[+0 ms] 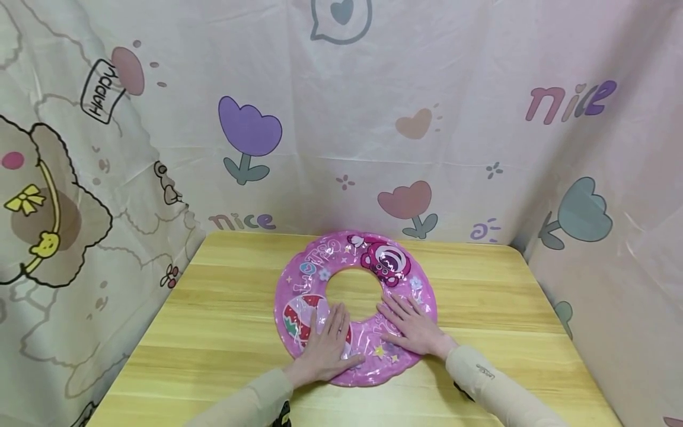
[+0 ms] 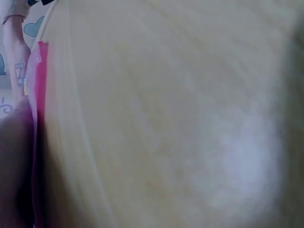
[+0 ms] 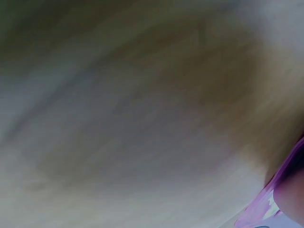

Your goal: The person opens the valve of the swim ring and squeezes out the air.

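A pink inflatable swim ring (image 1: 299,273) with a cartoon bear and strawberry print lies on the wooden table, looking rather flat. On its near left part, over the strawberry print, my left hand (image 1: 326,344) rests with fingers straight and thumb spread. The right hand (image 1: 413,326) lies on the near right part, fingers extended toward the centre hole. In the left wrist view, the ring's thin edge (image 2: 42,80) shows beside the hand. The right wrist view catches a strip of the ring (image 3: 259,209) under part of the hand (image 3: 292,197).
The wooden table (image 1: 213,308) reaches back to a printed cloth (image 1: 331,118) hanging behind it. More cloth hangs along the left (image 1: 133,207) and right (image 1: 629,284) sides.
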`<state>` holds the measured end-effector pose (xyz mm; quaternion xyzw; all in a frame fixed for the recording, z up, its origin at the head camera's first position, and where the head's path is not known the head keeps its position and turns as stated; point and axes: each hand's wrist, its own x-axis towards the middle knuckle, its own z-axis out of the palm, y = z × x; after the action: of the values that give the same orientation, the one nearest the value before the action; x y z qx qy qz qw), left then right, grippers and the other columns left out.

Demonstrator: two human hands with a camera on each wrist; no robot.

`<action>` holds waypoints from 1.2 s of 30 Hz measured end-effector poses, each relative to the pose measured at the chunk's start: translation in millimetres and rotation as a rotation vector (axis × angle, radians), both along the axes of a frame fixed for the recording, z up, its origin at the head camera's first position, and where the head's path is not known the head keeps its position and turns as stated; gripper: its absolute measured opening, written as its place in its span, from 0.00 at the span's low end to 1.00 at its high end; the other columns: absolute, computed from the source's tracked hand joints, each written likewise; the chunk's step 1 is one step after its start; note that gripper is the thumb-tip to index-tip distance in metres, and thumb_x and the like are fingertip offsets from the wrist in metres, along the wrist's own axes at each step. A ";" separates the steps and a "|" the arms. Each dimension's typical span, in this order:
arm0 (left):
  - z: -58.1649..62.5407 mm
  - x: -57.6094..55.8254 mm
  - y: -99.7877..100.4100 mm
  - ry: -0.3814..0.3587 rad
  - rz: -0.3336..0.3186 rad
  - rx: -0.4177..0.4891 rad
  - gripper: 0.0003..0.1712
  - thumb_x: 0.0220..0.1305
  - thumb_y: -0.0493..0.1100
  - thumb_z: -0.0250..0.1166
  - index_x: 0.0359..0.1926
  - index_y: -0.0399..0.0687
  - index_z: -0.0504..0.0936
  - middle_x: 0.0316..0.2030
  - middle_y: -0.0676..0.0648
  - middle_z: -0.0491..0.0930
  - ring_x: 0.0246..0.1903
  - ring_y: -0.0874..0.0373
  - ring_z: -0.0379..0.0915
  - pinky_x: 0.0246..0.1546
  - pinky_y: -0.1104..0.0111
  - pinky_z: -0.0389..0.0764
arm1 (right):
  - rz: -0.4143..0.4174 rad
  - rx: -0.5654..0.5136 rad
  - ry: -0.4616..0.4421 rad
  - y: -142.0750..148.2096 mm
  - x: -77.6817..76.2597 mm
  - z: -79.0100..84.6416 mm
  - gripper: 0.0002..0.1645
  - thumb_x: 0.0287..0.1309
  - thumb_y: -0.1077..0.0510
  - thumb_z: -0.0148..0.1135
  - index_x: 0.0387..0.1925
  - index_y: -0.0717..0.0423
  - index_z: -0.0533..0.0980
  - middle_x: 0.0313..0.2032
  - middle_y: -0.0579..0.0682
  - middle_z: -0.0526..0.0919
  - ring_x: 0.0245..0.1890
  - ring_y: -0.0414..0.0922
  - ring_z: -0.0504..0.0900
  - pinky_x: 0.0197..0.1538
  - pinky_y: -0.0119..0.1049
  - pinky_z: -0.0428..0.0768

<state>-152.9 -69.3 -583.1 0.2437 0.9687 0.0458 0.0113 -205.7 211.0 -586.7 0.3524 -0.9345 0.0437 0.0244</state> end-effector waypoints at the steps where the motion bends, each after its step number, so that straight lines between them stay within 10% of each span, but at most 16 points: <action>1: 0.5 -1.3 -1.1 0.010 -0.007 0.000 0.60 0.65 0.82 0.40 0.78 0.38 0.51 0.80 0.37 0.43 0.80 0.43 0.41 0.75 0.31 0.40 | 0.001 -0.005 -0.005 0.1 -0.3 0.9 0.44 0.69 0.30 0.48 0.78 0.45 0.57 0.80 0.53 0.53 0.80 0.56 0.53 0.79 0.62 0.50; 6: 14.9 -23.1 -15.0 0.046 0.007 0.064 0.55 0.69 0.76 0.44 0.78 0.38 0.54 0.79 0.35 0.47 0.79 0.38 0.46 0.75 0.32 0.44 | -0.038 -0.088 -0.076 3.2 -11.1 12.7 0.41 0.72 0.34 0.48 0.78 0.47 0.57 0.79 0.55 0.53 0.79 0.60 0.51 0.78 0.66 0.48; 18: 24.0 -129.4 -76.4 -0.045 0.152 0.025 0.46 0.72 0.67 0.48 0.80 0.47 0.50 0.81 0.41 0.47 0.80 0.40 0.38 0.79 0.39 0.42 | -0.260 -0.107 -0.107 22.8 -71.1 20.4 0.44 0.71 0.34 0.48 0.78 0.52 0.54 0.80 0.58 0.50 0.81 0.62 0.44 0.79 0.67 0.45; 36: 13.1 -132.9 -81.2 -0.085 0.176 -0.020 0.45 0.73 0.68 0.44 0.81 0.51 0.48 0.81 0.43 0.44 0.81 0.40 0.37 0.79 0.41 0.43 | -0.252 -0.075 -0.118 19.8 -78.0 5.6 0.43 0.73 0.34 0.44 0.77 0.55 0.56 0.79 0.61 0.52 0.80 0.62 0.47 0.79 0.65 0.41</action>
<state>-285.7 -150.4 -570.0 0.1552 0.9854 0.0473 0.0508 -283.8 230.8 -581.0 0.2281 -0.9688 0.0958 -0.0124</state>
